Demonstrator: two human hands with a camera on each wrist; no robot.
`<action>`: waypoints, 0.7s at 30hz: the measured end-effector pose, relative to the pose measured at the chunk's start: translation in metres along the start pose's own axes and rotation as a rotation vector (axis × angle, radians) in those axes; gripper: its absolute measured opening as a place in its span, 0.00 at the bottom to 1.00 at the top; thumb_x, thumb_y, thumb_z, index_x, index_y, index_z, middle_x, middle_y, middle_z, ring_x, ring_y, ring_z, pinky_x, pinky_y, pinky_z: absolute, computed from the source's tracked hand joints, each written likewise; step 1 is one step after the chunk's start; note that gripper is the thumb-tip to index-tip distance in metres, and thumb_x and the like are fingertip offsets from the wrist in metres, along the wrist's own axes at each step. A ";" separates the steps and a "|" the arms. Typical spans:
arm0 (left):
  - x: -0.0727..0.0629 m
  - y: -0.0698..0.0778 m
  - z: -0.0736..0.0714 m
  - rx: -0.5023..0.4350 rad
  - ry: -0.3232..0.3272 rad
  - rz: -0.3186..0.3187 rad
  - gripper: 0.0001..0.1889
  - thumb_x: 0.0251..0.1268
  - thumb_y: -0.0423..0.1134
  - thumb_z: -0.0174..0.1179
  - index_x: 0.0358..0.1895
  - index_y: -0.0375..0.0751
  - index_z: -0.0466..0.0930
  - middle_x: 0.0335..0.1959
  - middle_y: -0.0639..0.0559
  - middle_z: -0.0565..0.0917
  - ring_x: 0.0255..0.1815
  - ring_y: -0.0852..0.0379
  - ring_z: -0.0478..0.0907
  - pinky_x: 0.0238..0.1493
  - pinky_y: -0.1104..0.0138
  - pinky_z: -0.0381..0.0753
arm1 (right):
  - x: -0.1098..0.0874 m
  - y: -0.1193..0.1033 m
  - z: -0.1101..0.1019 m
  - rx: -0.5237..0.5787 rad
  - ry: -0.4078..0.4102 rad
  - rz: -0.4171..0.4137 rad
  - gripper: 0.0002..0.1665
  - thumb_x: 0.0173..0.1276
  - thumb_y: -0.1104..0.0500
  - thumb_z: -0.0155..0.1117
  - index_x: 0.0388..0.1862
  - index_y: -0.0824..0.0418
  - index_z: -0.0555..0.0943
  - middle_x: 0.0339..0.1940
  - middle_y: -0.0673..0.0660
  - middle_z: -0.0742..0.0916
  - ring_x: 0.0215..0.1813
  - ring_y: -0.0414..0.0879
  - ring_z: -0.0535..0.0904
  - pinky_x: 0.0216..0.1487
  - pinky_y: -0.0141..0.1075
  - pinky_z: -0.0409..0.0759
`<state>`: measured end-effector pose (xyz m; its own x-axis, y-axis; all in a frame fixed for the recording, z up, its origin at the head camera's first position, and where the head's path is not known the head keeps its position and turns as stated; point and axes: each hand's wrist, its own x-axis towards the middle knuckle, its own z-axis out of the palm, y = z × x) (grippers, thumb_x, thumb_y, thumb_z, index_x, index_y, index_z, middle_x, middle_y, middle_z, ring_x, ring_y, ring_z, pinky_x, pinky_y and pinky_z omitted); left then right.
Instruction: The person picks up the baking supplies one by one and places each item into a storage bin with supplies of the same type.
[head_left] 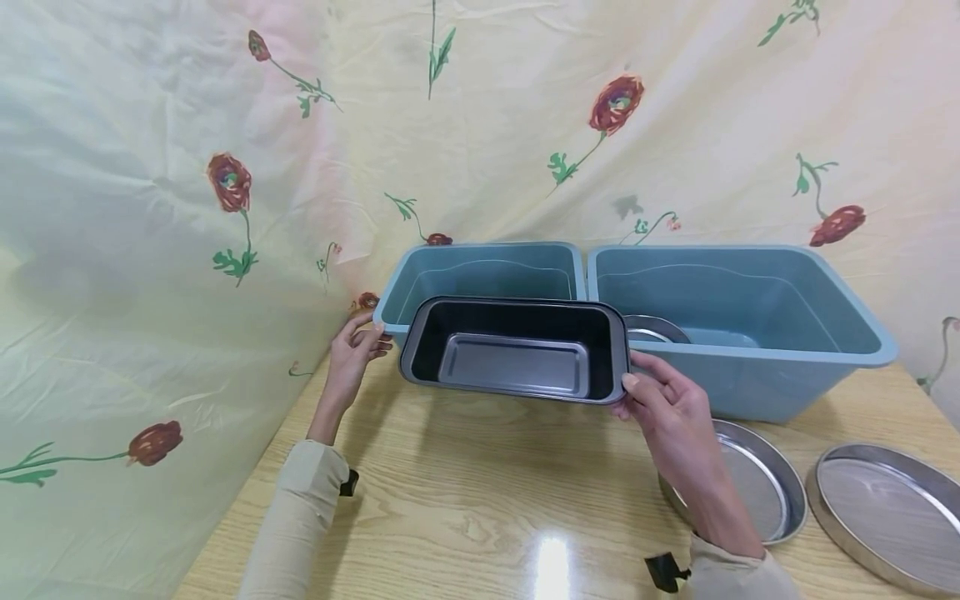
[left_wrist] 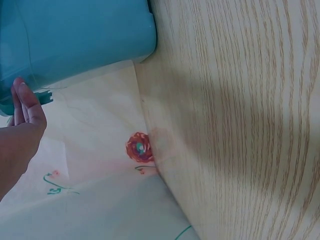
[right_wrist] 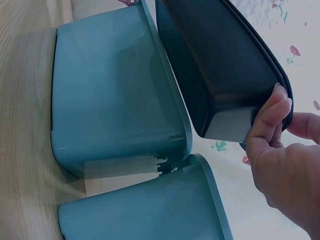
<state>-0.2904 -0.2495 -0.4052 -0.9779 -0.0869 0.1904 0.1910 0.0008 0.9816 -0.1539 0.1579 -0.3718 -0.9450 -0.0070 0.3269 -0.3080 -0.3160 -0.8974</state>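
My right hand pinches the right end of a dark loaf pan, thumb on its rim and fingers beneath. The pan is tilted, its inside facing me, in front of the left blue-green bin. In the right wrist view the pan's dark outer side shows beside that bin, with the right hand at its end. My left hand grips the left bin's rim at its near left corner. The left wrist view shows the left hand's fingers against the bin's outside, under the rim.
A second blue-green bin stands at the right with a round metal pan inside. Two round metal pans, one partly behind my right forearm and one farther right, lie on the wooden table. A flowered cloth hangs behind.
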 end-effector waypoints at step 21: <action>0.000 -0.001 -0.001 -0.013 -0.011 0.005 0.22 0.81 0.36 0.56 0.69 0.26 0.68 0.34 0.57 0.86 0.34 0.63 0.84 0.43 0.70 0.84 | 0.019 -0.002 0.009 0.060 0.026 -0.021 0.15 0.80 0.71 0.52 0.63 0.72 0.73 0.34 0.59 0.89 0.29 0.43 0.81 0.32 0.29 0.80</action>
<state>-0.2903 -0.2500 -0.4060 -0.9776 -0.0765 0.1959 0.1973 -0.0115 0.9803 -0.1703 0.1494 -0.3610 -0.9413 0.0246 0.3367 -0.3212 -0.3726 -0.8707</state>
